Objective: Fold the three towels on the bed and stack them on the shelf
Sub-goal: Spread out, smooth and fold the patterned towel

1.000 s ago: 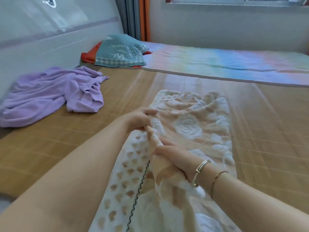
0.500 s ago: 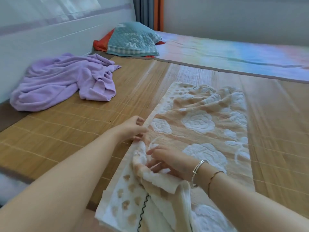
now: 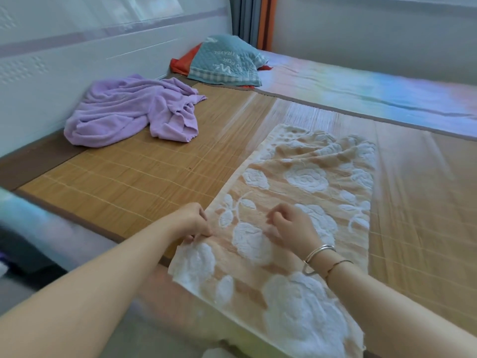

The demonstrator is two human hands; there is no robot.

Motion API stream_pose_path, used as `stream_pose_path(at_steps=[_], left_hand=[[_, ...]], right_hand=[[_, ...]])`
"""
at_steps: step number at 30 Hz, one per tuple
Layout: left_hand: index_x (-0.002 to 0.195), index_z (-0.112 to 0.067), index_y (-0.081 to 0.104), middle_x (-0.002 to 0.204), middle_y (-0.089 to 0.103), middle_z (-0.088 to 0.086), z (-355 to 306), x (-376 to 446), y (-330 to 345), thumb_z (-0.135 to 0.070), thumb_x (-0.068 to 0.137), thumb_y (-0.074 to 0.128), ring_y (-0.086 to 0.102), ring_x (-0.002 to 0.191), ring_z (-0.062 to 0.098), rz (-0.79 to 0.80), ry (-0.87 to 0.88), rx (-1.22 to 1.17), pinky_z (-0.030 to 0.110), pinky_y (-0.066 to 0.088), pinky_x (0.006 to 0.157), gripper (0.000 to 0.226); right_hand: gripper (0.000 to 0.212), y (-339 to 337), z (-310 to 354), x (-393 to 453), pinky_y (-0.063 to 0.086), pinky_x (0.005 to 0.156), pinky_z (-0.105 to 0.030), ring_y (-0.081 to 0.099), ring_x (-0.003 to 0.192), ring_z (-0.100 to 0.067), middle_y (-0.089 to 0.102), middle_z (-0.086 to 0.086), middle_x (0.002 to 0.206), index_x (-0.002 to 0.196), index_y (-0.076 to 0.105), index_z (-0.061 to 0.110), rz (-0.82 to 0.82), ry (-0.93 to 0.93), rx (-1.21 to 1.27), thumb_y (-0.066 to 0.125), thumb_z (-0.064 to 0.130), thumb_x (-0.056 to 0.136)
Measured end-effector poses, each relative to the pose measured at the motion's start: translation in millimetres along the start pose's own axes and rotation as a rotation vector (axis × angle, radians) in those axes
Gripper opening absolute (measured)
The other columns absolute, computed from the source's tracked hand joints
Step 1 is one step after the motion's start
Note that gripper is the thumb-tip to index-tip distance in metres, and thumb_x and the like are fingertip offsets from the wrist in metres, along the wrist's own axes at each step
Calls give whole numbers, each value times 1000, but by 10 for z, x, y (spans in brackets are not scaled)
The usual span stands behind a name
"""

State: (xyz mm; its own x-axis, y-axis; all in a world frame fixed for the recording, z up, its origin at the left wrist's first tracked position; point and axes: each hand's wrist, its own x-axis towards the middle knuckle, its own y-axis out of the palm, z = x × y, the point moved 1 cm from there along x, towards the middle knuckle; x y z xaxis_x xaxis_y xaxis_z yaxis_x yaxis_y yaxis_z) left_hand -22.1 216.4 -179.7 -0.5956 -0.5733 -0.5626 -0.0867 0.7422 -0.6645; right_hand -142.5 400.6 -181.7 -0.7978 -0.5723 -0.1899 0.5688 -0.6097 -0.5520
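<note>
A peach towel with white roses [image 3: 304, 182] lies spread lengthwise on the bamboo mat [image 3: 116, 182], and its near end hangs over the bed's edge. My left hand [image 3: 193, 223] pinches the towel's left edge. On the towel's middle lies my right hand [image 3: 289, 226], with bracelets on the wrist and its fingers curled; whether it pinches the cloth I cannot tell. A crumpled purple towel [image 3: 129, 112] lies at the left by the headboard. A teal quilted cloth with lettering [image 3: 227, 63] sits at the far end on something orange.
A white headboard [image 3: 51, 60] runs along the left side. A rainbow-coloured sheet [image 3: 361, 81] covers the bed beyond the mat. Curtains [image 3: 253, 19] hang at the far corner. The bed's near edge runs below my left forearm.
The raised, bunched fold that both hands held has been laid down, so the towel now lies flat. My hands have moved apart, the left one to the towel's edge.
</note>
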Motion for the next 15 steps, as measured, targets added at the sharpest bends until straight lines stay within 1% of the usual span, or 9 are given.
stream_pose_path(at_steps=[2,3,4,5,7,9,11,13,15], left_hand=[[122,-16,46,129,44,7,-56,18,126,-11,83,65,46,114,25,-230,53,84,38,45,94,43],[131,-18,42,136,39,5,-111,14,197,-9,85,59,39,123,28,-344,129,77,40,39,99,50],[135,-19,39,140,37,2,-188,-1,274,-7,85,54,32,128,28,-425,224,42,40,34,103,53],[137,-20,39,142,36,0,-290,-17,361,-6,87,50,27,131,26,-456,314,5,39,30,106,54],[143,-23,35,150,31,-2,-543,7,591,-12,93,43,17,139,24,-391,404,-13,38,20,112,52],[152,-23,17,160,11,-4,-745,119,849,-32,100,35,-2,147,23,-260,341,28,40,3,118,55],[153,-26,-2,160,-11,-7,-821,287,1075,-54,98,24,-20,145,24,-214,224,95,43,-10,117,67],[151,-28,-14,156,-25,-8,-813,394,1251,-66,93,13,-29,142,24,-284,174,198,46,-16,116,74],[150,-30,-17,155,-29,-8,-779,405,1369,-71,88,4,-31,141,24,-399,172,272,46,-17,115,78]], right_hand=[[22,-245,-168,20,43,66,-27,58,78,-17,62,-1,98,104,62,15,-77,-82,-215,44,15,91],[24,-362,-259,60,40,64,-23,56,76,-15,59,-3,105,111,59,15,-86,-98,-289,44,14,92],[27,-472,-353,126,40,69,-21,56,84,-15,56,-4,115,116,56,15,-90,-111,-350,43,13,92],[31,-571,-438,205,40,79,-22,55,100,-17,52,-4,126,121,54,15,-99,-125,-403,43,12,92],[39,-741,-598,394,35,101,-30,42,126,-22,42,-6,141,131,49,14,-107,-137,-485,43,11,92],[46,-877,-740,596,27,111,-35,29,138,-23,31,-7,151,139,42,14,-97,-116,-520,41,12,94],[50,-979,-835,796,18,116,-36,15,145,-22,22,-6,156,144,35,15,-89,-126,-550,40,14,95],[51,-1027,-906,1003,11,119,-39,7,147,-22,15,-3,158,147,28,20,-55,-150,-609,38,20,97],[51,-1045,-939,1215,9,120,-41,4,147,-20,12,-1,159,148,24,24,-11,-173,-680,36,26,99]])
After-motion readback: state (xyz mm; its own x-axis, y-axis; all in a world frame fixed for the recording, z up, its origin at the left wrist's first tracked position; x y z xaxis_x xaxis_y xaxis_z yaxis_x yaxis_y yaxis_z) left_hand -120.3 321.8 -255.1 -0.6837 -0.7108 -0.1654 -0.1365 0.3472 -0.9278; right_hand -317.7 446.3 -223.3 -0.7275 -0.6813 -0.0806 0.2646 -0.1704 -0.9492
